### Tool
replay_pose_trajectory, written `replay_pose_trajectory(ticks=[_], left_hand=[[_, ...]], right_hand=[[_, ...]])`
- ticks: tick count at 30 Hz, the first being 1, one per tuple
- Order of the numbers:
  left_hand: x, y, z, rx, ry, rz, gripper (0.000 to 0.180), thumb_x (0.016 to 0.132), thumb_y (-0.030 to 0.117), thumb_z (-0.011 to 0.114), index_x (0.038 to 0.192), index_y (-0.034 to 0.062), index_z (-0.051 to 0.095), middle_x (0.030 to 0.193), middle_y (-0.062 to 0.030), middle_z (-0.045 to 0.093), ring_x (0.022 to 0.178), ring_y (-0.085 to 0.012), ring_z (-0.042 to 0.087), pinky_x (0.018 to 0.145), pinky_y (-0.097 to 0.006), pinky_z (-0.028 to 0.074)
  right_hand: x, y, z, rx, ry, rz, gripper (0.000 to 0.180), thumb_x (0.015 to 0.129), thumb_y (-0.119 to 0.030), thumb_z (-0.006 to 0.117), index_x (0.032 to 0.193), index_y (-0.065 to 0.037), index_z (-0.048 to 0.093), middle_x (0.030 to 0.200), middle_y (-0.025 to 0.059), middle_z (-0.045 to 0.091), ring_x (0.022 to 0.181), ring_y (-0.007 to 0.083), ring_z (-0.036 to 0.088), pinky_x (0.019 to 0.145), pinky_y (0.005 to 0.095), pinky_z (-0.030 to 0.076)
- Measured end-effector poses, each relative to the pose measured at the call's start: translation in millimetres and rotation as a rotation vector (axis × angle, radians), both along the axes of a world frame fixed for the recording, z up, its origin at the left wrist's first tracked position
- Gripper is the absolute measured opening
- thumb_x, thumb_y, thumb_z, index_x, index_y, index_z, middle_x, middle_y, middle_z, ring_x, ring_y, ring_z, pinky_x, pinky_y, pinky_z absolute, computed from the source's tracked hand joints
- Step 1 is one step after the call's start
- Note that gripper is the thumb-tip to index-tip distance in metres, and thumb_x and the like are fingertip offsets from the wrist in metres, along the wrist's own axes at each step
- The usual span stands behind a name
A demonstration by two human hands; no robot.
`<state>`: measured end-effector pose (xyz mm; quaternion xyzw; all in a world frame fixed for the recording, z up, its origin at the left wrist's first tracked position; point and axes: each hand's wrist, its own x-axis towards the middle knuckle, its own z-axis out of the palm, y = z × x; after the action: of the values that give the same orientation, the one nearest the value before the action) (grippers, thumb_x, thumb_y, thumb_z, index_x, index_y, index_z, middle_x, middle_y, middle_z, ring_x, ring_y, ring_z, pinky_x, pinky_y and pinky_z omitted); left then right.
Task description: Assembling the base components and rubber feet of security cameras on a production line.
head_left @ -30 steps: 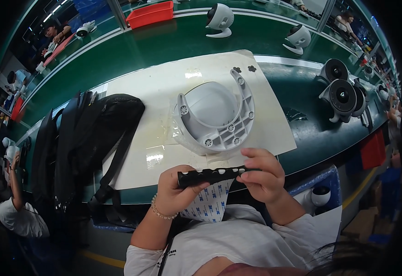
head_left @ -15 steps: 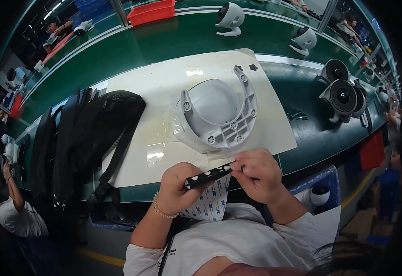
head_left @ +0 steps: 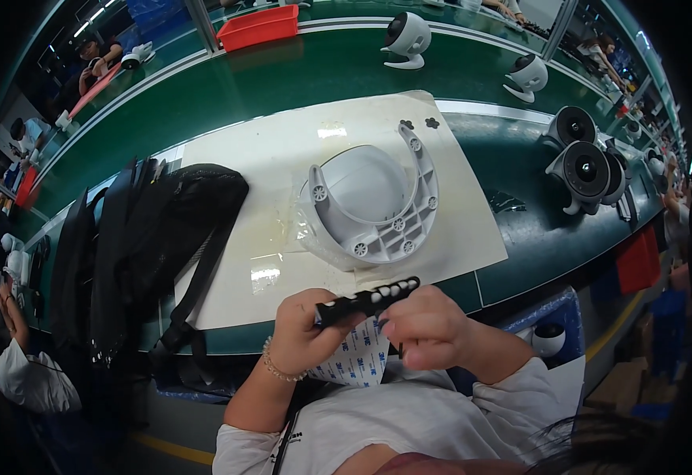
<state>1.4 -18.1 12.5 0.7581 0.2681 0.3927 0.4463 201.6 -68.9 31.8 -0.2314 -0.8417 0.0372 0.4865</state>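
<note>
My left hand (head_left: 308, 332) grips a folded adhesive sheet (head_left: 368, 299), black with white cut-out spots on its upper face. The sheet's white backing with blue print (head_left: 354, 361) hangs below. Just right of the sheet, my right hand (head_left: 429, 327) is closed in a pinch; a small dark piece shows at its fingertips, its shape not clear. In front of both hands lies a white horseshoe-shaped plastic base (head_left: 381, 241), ribbed underside up, around a smooth rounded part (head_left: 364, 182). Two dark flower-shaped pads (head_left: 433, 123) lie at the board's far right corner.
The base rests on a white board (head_left: 235, 142) with clear plastic film beneath it. Black bags (head_left: 180, 206) lie at left. Dark round camera units (head_left: 585, 168) stand at right. White camera units (head_left: 409, 39) and a red tray (head_left: 259, 28) are along the far bench.
My right hand has moved down and toward me, away from the sheet's end, with a small dark piece at its fingertips. My left hand still holds the sheet. The view has shifted slightly.
</note>
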Motion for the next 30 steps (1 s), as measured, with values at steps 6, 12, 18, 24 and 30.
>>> replay_pose_trajectory(ticks=[6, 12, 18, 24, 30], left_hand=[[3, 5, -9, 0.439, -0.051, 0.07, 0.025, 0.056, 0.002, 0.072, 0.079, 0.0047, 0.062, 0.091, -0.0103, 0.061, 0.073, -0.0254, 0.058, 0.063, -0.034, 0.047], [12, 6, -14, 0.74, 0.015, 0.14, 0.031, 0.054, 0.006, 0.07, 0.084, 0.0063, 0.065, 0.121, -0.0108, 0.052, 0.088, -0.028, 0.057, 0.07, -0.035, 0.048], [18, 7, -11, 0.723, 0.071, 0.172, 0.035, 0.05, 0.003, 0.066, 0.084, 0.0062, 0.064, 0.125, -0.0085, 0.051, 0.09, -0.0274, 0.057, 0.07, -0.035, 0.048], [22, 8, -11, 0.711, 0.126, 0.213, 0.035, 0.046, 0.002, 0.064, 0.081, 0.0044, 0.061, 0.125, -0.0069, 0.051, 0.084, -0.0268, 0.057, 0.067, -0.034, 0.047], [23, 9, -13, 0.685, 0.108, 0.191, 0.031, 0.047, 0.002, 0.064, 0.077, 0.0031, 0.059, 0.125, -0.0064, 0.051, 0.078, -0.0256, 0.055, 0.064, -0.035, 0.045]], right_hand=[[32, 41, 32, -0.172, 0.351, -0.13, 0.054, 0.076, 0.011, 0.057, 0.122, -0.005, 0.035, 0.105, 0.0095, 0.052, 0.083, 0.0133, 0.055, 0.068, 0.0249, 0.043], [53, 91, 52, -0.487, 0.556, -0.146, 0.077, 0.078, 0.011, 0.056, 0.14, -0.015, 0.018, 0.116, 0.0112, 0.04, 0.085, 0.0119, 0.052, 0.078, 0.0255, 0.045], [55, 94, 56, -0.626, 0.474, -0.193, 0.069, 0.08, 0.008, 0.054, 0.137, -0.013, 0.021, 0.116, 0.0137, 0.048, 0.086, 0.0112, 0.057, 0.073, 0.0228, 0.044], [49, 91, 47, -0.31, 0.278, -0.352, 0.063, 0.08, 0.01, 0.054, 0.133, -0.011, 0.028, 0.111, 0.0137, 0.057, 0.086, 0.0135, 0.061, 0.07, 0.0245, 0.048], [50, 82, 33, -0.014, 0.067, -0.368, 0.055, 0.076, 0.01, 0.056, 0.126, -0.009, 0.043, 0.106, 0.0131, 0.062, 0.088, 0.024, 0.064, 0.074, 0.0291, 0.05]])
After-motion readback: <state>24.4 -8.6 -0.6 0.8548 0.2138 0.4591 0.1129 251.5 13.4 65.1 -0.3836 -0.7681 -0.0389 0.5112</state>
